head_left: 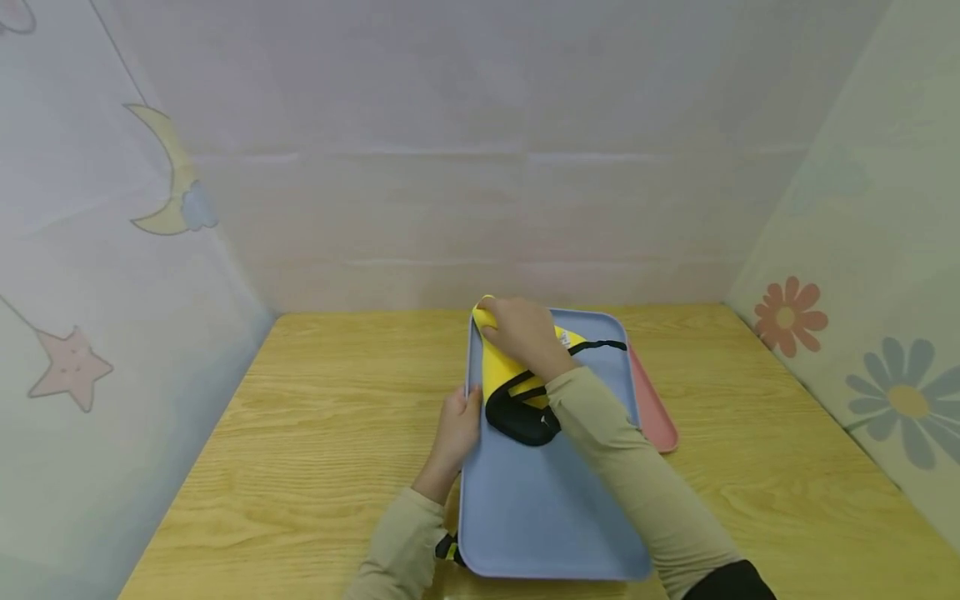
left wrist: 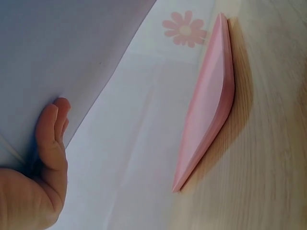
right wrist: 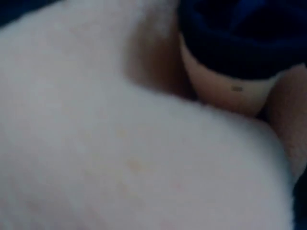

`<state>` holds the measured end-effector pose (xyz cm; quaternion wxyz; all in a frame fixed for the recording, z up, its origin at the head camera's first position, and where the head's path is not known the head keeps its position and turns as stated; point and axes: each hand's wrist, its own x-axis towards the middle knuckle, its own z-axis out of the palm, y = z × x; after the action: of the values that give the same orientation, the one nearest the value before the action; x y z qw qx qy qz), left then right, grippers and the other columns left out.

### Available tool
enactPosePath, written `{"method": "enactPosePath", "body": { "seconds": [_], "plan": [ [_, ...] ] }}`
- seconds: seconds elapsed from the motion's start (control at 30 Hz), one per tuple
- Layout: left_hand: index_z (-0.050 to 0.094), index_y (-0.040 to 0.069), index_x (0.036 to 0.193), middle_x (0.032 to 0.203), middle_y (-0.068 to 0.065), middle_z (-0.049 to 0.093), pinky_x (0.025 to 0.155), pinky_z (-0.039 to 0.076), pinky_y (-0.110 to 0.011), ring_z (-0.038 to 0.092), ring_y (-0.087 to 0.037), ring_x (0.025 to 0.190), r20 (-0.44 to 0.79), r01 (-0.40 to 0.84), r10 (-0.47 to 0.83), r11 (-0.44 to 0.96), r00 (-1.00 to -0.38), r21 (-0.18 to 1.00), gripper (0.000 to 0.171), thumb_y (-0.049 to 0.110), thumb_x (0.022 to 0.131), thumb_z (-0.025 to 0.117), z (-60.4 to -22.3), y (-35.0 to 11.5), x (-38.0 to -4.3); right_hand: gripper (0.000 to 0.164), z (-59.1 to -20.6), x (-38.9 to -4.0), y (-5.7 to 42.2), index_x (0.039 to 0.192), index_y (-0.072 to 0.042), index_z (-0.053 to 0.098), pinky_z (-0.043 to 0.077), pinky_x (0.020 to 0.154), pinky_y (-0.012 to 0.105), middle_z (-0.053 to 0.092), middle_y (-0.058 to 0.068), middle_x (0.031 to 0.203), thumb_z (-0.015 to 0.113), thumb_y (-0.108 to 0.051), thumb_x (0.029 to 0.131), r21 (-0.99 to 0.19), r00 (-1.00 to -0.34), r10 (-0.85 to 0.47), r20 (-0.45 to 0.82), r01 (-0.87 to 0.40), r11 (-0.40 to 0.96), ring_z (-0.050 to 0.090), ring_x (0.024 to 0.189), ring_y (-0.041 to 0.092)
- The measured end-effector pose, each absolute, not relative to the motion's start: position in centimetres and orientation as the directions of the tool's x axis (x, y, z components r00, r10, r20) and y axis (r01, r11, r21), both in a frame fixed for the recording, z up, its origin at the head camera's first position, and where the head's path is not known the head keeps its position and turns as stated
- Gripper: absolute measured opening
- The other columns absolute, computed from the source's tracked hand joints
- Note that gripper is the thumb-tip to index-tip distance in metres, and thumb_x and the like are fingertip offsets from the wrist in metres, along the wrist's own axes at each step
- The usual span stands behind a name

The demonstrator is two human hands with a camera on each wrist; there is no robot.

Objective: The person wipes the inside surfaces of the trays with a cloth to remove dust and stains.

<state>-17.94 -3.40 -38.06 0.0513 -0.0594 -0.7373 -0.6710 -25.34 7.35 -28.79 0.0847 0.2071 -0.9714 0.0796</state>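
Observation:
A blue tray (head_left: 555,508) is held up off the table, tilted, with my left hand (head_left: 457,425) gripping its left edge. In the left wrist view the fingers (left wrist: 52,139) of that hand curl against the tray's underside (left wrist: 53,52). On the tray's upper part lies a yellow cloth item (head_left: 501,367) with black straps and a rounded black part bearing a small white mark. My right hand (head_left: 528,332) pinches the cloth near its upper left corner; the wrist and forearm cover part of it. The right wrist view is blurred and does not show the fingers.
A pink tray (head_left: 656,408) rests on the wooden table (head_left: 337,417), partly behind the blue tray. By the blue tray's lower left corner, a black and yellow-green thing (head_left: 448,548) pokes out. Pale printed sheets (head_left: 510,208) stand around the table's back and sides.

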Motion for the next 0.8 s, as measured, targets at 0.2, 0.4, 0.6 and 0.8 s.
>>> {"method": "enactPosePath", "body": {
  "seconds": [0.2, 0.4, 0.6, 0.8],
  "plan": [
    [0.046, -0.003, 0.067, 0.058, 0.0, 0.036, 0.051, 0.032, -0.024, 0.036, -0.012, 0.055, 0.169, 0.166, -0.008, 0.128, -0.986, 0.978, 0.026, 0.0, 0.093, 0.038, -38.6, -3.2, -18.1, 0.034, -29.2, -25.3, 7.1, 0.118, -0.015, 0.057, 0.044, 0.057, 0.035, 0.062, 0.01, 0.102, 0.059, -0.022, 0.085, -0.1, -0.915, -0.356, 0.19, -0.379, 0.92, 0.055, 0.074, 0.022],
    [0.039, 0.004, 0.062, 0.055, 0.002, 0.029, 0.047, 0.027, -0.023, 0.03, -0.008, 0.049, 0.218, 0.207, -0.038, 0.187, -0.975, 0.96, 0.03, 0.003, 0.092, 0.042, -40.3, -3.2, -18.9, 0.033, -29.3, -25.0, 6.7, 0.116, -0.015, 0.058, 0.043, 0.053, 0.034, 0.063, 0.011, 0.096, 0.061, -0.022, 0.084, -0.11, -0.921, -0.326, 0.213, -0.354, 0.929, 0.054, 0.07, 0.021],
    [0.041, 0.002, 0.062, 0.055, 0.002, 0.029, 0.047, 0.027, -0.025, 0.031, -0.01, 0.05, 0.249, 0.229, -0.065, 0.225, -0.966, 0.947, 0.029, 0.002, 0.091, 0.043, -40.1, -3.2, -18.8, 0.03, -29.2, -24.8, 6.6, 0.115, -0.016, 0.06, 0.041, 0.049, 0.033, 0.062, 0.011, 0.091, 0.061, -0.02, 0.085, -0.116, -0.93, -0.296, 0.219, -0.326, 0.938, 0.052, 0.066, 0.021],
    [0.041, 0.002, 0.063, 0.055, 0.003, 0.027, 0.046, 0.026, -0.025, 0.03, -0.012, 0.05, 0.288, 0.257, -0.073, 0.282, -0.955, 0.925, 0.028, 0.002, 0.09, 0.044, -39.7, -3.3, -18.5, 0.028, -29.3, -24.9, 7.0, 0.112, -0.017, 0.062, 0.042, 0.048, 0.035, 0.063, 0.012, 0.091, 0.06, -0.019, 0.084, -0.1, -0.923, -0.297, 0.244, -0.329, 0.939, 0.055, 0.069, 0.023]
  ]
}}
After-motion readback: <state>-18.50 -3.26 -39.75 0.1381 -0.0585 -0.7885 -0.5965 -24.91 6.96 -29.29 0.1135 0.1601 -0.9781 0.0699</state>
